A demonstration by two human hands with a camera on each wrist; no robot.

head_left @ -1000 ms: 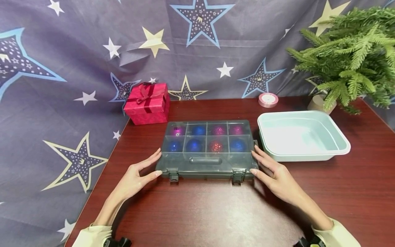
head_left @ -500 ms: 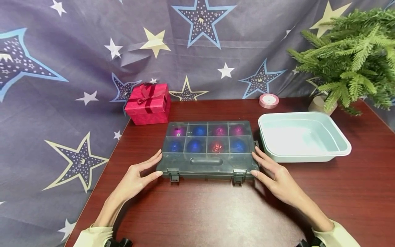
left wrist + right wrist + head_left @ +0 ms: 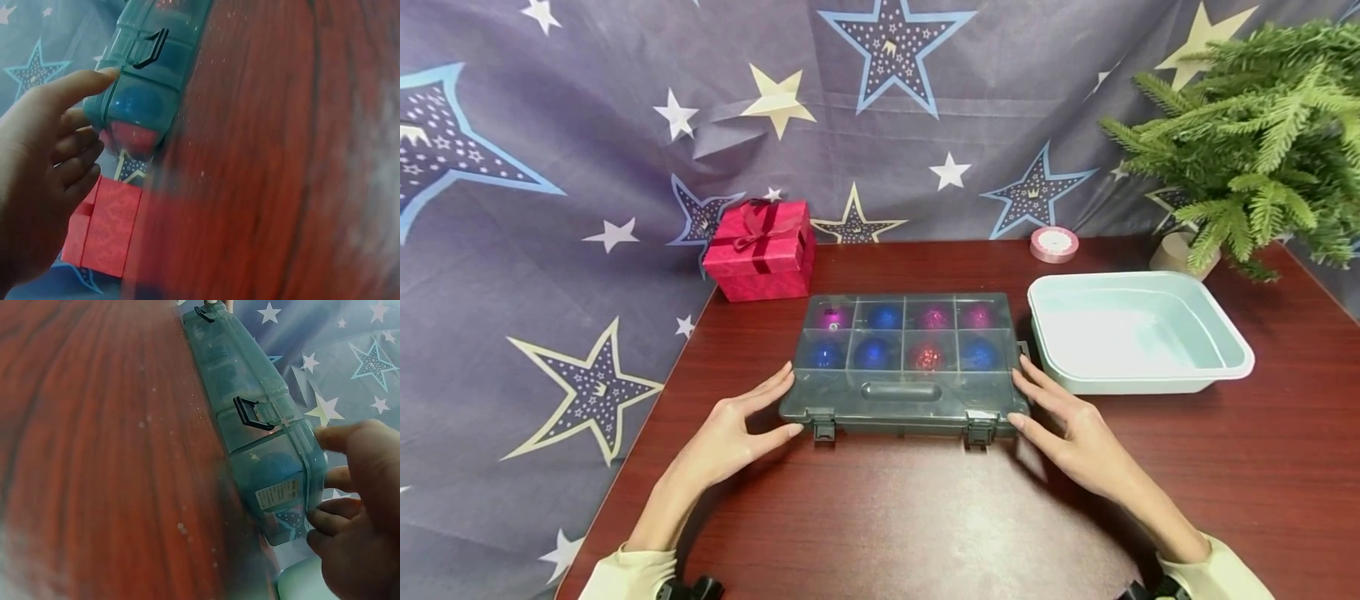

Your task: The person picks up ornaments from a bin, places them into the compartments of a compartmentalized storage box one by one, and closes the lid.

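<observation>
A dark translucent compartment case [image 3: 902, 392] lies on the table with its lid down. Several blue, pink and red glittery balls show through the lid, one per compartment. Two front latches, a left latch [image 3: 824, 427] and a right latch [image 3: 253, 414], stick out from its near side. My left hand [image 3: 724, 433] touches the case's left end with extended fingers, its thumb at the front corner. At the opposite end, my right hand [image 3: 1078, 433] has straight fingertips along the side and the thumb by the near corner. A white label [image 3: 278, 494] shows in the right wrist view.
Right of the case stands a pale blue plastic basin [image 3: 1150, 385]. A red gift box [image 3: 762, 265] with a bow sits at the back left. Farther back are a pink ribbon roll [image 3: 1054, 245] and a small artificial fir tree [image 3: 1255, 150]. A star-patterned cloth [image 3: 910, 167] hangs behind.
My left thumb has shifted slightly right along the case's front corner. The case and my right hand stay in place.
</observation>
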